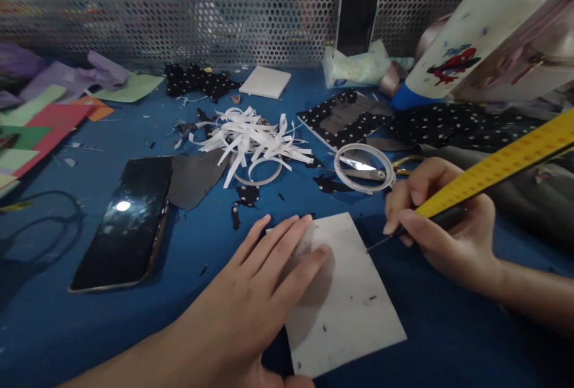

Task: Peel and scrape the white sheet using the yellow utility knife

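A white, roughly square card (354, 310) with small dark flecks on it lies on the blue table. My left hand (273, 280) is spread flat across the card's left side, fingers apart. In my right hand (443, 220), fingers are closed around a long yellow-and-black tool (497, 164) with a thin, dark, pointed tip. That tip reaches the card's right edge; whether it touches is unclear. Beyond my right hand, scissors (359, 165) with yellow handles lie partly under a white tape roll (343, 182).
Curled white strips (251, 137) and black polka-dot scraps (246, 195) lie beyond my left hand. A phone (125, 226) rests at left, near coloured papers (54, 131). At the back stand a bottle (475, 35), an upright phone (361, 5) and a perforated metal panel (251, 11).
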Tool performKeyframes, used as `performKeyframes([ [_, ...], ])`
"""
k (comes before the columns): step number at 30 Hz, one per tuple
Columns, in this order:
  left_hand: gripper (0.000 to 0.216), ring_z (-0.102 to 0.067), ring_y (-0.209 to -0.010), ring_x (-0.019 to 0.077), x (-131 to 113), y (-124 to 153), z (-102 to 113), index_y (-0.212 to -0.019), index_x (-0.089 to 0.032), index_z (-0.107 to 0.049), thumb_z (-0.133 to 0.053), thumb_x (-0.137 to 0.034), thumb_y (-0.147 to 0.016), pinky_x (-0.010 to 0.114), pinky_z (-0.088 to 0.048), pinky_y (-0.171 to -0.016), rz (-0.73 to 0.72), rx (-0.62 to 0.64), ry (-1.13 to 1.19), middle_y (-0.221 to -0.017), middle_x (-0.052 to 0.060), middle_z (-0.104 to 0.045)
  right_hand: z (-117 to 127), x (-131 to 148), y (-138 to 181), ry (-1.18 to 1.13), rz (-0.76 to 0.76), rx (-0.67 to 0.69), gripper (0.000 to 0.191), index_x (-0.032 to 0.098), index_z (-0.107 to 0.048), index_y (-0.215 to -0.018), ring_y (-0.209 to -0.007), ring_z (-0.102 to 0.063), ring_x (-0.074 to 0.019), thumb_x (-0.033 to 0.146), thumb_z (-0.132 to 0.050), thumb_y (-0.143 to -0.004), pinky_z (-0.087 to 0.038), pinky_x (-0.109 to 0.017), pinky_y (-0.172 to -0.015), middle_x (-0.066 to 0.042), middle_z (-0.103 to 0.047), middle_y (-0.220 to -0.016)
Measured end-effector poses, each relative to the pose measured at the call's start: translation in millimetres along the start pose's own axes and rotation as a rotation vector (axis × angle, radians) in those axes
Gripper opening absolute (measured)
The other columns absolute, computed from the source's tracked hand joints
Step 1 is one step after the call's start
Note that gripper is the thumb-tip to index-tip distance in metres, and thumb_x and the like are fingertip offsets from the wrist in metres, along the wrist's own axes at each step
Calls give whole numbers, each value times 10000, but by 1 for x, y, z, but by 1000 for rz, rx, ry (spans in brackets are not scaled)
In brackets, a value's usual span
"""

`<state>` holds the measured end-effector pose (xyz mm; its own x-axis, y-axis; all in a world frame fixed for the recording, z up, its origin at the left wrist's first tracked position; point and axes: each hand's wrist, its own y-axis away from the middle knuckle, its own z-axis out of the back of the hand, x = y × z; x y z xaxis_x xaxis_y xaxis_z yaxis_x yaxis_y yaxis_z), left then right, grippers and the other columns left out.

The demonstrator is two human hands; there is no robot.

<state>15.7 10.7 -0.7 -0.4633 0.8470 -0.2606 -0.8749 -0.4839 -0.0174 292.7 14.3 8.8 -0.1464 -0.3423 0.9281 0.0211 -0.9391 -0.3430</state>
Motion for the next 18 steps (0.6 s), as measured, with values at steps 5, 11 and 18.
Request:
performKeyframes([
  [5,1269,-141,-1549,363,0,0,1,-1602,-220,-186,-761,-717,-586,531,-79,-1257,12,14,-8,-1704,97,-30,1,-3,0,-41,-29,-11,217,248,-524,-840,-466,-501,-120,272,-735,-886,-380,-278,-408,21,-578,-654],
  [11,1231,-115,-1555,364,-2,1,2,-1607,-201,-179,-776,-639,-623,539,-70,-1257,24,18,0,-1700,131,-51,1,-7,-3,-133,-87,-15,159,250,-562,-901,-460,-488,-107,331,-695,-931,-337,-245,-349,11,-628,-684],
  [18,1212,-98,-1550,400,3,0,3,-1607,-189,-202,-767,-647,-638,577,-76,-1246,-17,44,20,-1696,160,-27,-1,-7,-7,-194,-159,-10,149,239,-540,-926,-500,-537,-91,337,-645,-964,-437,-200,-409,20,-648,-739],
])
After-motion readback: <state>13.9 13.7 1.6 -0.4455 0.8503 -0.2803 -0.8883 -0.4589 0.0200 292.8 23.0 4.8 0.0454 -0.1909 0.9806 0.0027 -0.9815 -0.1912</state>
